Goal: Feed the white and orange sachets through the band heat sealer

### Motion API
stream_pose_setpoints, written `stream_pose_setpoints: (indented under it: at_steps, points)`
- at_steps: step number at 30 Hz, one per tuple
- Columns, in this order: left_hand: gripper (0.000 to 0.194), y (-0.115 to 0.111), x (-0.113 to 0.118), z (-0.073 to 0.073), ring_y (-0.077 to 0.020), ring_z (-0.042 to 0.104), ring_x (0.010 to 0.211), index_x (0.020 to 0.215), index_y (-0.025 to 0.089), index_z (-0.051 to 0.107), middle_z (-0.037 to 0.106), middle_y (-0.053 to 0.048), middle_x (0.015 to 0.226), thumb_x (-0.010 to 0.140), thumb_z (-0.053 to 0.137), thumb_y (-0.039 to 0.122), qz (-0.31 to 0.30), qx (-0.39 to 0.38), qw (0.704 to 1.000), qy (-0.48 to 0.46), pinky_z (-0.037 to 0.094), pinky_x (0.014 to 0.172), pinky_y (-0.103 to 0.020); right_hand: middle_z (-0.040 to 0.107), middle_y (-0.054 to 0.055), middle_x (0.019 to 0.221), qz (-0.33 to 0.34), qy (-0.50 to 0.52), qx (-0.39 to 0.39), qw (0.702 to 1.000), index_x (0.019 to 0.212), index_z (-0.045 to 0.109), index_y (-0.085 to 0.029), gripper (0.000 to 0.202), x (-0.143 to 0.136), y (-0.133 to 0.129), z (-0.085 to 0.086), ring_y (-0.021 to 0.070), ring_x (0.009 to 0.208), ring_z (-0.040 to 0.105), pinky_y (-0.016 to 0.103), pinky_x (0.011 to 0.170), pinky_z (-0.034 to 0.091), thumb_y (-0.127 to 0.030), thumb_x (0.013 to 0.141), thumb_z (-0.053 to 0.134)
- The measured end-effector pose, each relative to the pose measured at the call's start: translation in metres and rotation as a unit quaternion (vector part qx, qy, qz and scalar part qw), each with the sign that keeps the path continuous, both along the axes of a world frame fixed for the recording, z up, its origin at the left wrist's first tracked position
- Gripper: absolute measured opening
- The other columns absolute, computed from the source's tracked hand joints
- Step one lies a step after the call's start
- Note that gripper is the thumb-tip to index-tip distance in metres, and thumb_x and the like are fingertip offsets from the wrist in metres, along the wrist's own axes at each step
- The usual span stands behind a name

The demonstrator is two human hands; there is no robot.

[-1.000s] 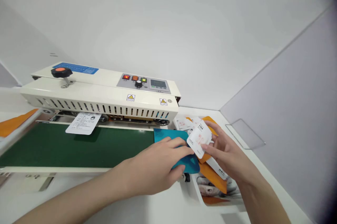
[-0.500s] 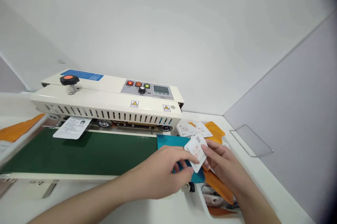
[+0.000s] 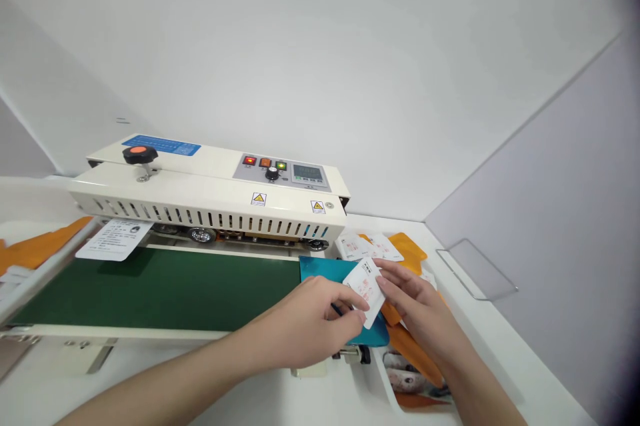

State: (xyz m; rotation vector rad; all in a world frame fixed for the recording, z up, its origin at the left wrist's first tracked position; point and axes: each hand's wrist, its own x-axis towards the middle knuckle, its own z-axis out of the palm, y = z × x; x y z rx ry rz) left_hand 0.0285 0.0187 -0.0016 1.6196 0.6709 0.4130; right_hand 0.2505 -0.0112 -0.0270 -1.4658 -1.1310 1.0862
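Note:
A small white printed sachet (image 3: pixel 362 285) with rounded corners is held tilted between my two hands. My left hand (image 3: pixel 320 319) has its thumb and index finger closed at the sachet's lower edge. On the upper right edge, my right hand (image 3: pixel 417 296) grips it with the thumb on top and fingers behind. Under them lies a teal sheet (image 3: pixel 327 268) at the right end of the green conveyor belt (image 3: pixel 200 289). Another white sachet (image 3: pixel 114 241), printed with text, sticks out from the left part of the cream band sealer (image 3: pixel 210 193).
To the right, a white bin (image 3: pixel 390 386) holds orange and printed pouches, with more white sachets (image 3: pixel 387 246) at its back. Orange pouches (image 3: pixel 50 243) lie in another container at far left. A wire stand (image 3: pixel 477 269) rests near the right wall.
The sachet in the sealer has travelled left along the belt. My hands have shifted the held sachet slightly left, and the view has moved a little.

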Motion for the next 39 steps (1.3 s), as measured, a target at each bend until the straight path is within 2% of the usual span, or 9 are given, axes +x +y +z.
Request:
stream_pose_setpoints:
  at_steps: [4,8,11,14,17,24,28,32,39]
  points:
    - [0.038,0.004,0.003,-0.006,-0.0134,0.058,0.071,0.112,0.017,0.065,0.068,-0.006,0.092,0.084,0.052,0.039,-0.001,-0.027,1.000,-0.015,0.039,0.054,-0.022,0.069,0.009,0.105,-0.001,-0.043,0.015,0.999,0.119,0.063,-0.024,0.046,0.000,0.001,-0.002,0.0272,0.097,0.064,0.038,0.081,0.054,-0.047,0.079,0.067]
    - [0.040,0.007,0.005,-0.006,-0.0185,0.063,0.080,0.114,0.018,0.064,0.069,-0.008,0.093,0.084,0.054,0.041,0.010,-0.060,0.998,-0.004,0.040,0.055,-0.024,0.067,0.009,0.114,-0.012,-0.121,0.058,0.991,0.120,0.062,-0.024,0.043,0.004,0.002,-0.003,0.0289,0.109,0.060,0.042,0.092,0.049,-0.046,0.084,0.062]
    - [0.039,0.007,0.005,-0.004,-0.0199,0.066,0.089,0.116,0.016,0.063,0.068,-0.009,0.101,0.085,0.054,0.038,0.035,-0.103,0.994,-0.022,0.046,0.072,-0.029,0.060,0.007,0.127,-0.017,-0.270,0.098,0.958,0.124,0.057,-0.027,0.040,0.017,-0.001,-0.006,0.0284,0.118,0.054,0.046,0.102,0.042,-0.045,0.088,0.055]
    - [0.043,0.005,0.005,-0.002,-0.0200,0.066,0.094,0.123,0.016,0.058,0.065,-0.010,0.113,0.085,0.055,0.036,0.062,-0.158,0.985,-0.038,0.044,0.090,-0.035,0.054,0.007,0.135,0.043,-0.413,0.061,0.908,0.127,0.055,-0.030,0.045,0.035,-0.009,-0.013,0.0314,0.124,0.049,0.049,0.103,0.041,-0.047,0.086,0.055]
    - [0.047,0.005,0.005,-0.003,-0.0197,0.066,0.096,0.127,0.018,0.054,0.061,-0.010,0.121,0.084,0.057,0.036,0.078,-0.200,0.975,-0.053,0.041,0.097,-0.038,0.046,0.006,0.142,0.085,-0.467,0.016,0.880,0.135,0.047,-0.033,0.056,0.047,-0.018,-0.022,0.0328,0.129,0.043,0.051,0.104,0.040,-0.050,0.083,0.058]
    - [0.051,0.004,0.007,-0.008,-0.0188,0.064,0.098,0.127,0.016,0.052,0.057,-0.013,0.123,0.081,0.062,0.035,0.102,-0.246,0.958,-0.107,0.045,0.095,-0.035,0.057,0.006,0.130,0.005,-0.475,0.037,0.879,0.128,0.048,-0.030,0.046,0.049,-0.021,-0.029,0.0309,0.119,0.053,0.048,0.097,0.045,-0.039,0.084,0.055]
    - [0.050,0.001,0.006,-0.008,-0.0181,0.064,0.097,0.126,0.016,0.053,0.060,-0.012,0.119,0.081,0.063,0.033,0.115,-0.249,0.956,-0.105,0.043,0.097,-0.036,0.062,0.007,0.119,-0.060,-0.432,0.005,0.900,0.128,0.044,-0.030,0.049,0.048,-0.022,-0.030,0.0274,0.087,0.067,0.042,0.077,0.052,-0.040,0.082,0.056]
    - [0.049,-0.003,0.005,-0.009,-0.0190,0.062,0.105,0.126,0.018,0.052,0.056,-0.012,0.128,0.081,0.064,0.032,0.147,-0.261,0.944,-0.136,0.044,0.099,-0.035,0.063,0.007,0.113,-0.080,-0.386,-0.001,0.919,0.130,0.039,-0.029,0.053,0.048,-0.024,-0.030,0.0197,0.059,0.065,0.037,0.065,0.052,-0.043,0.082,0.055]
    - [0.048,-0.015,-0.001,0.002,-0.0196,0.059,0.111,0.129,0.016,0.048,0.046,-0.013,0.140,0.083,0.063,0.021,0.220,-0.308,0.909,-0.173,0.048,0.098,-0.032,0.068,0.004,0.093,-0.097,-0.373,0.019,0.923,0.129,0.043,-0.029,0.047,0.053,-0.024,-0.031,0.0224,0.070,0.066,0.035,0.068,0.050,-0.044,0.085,0.052]
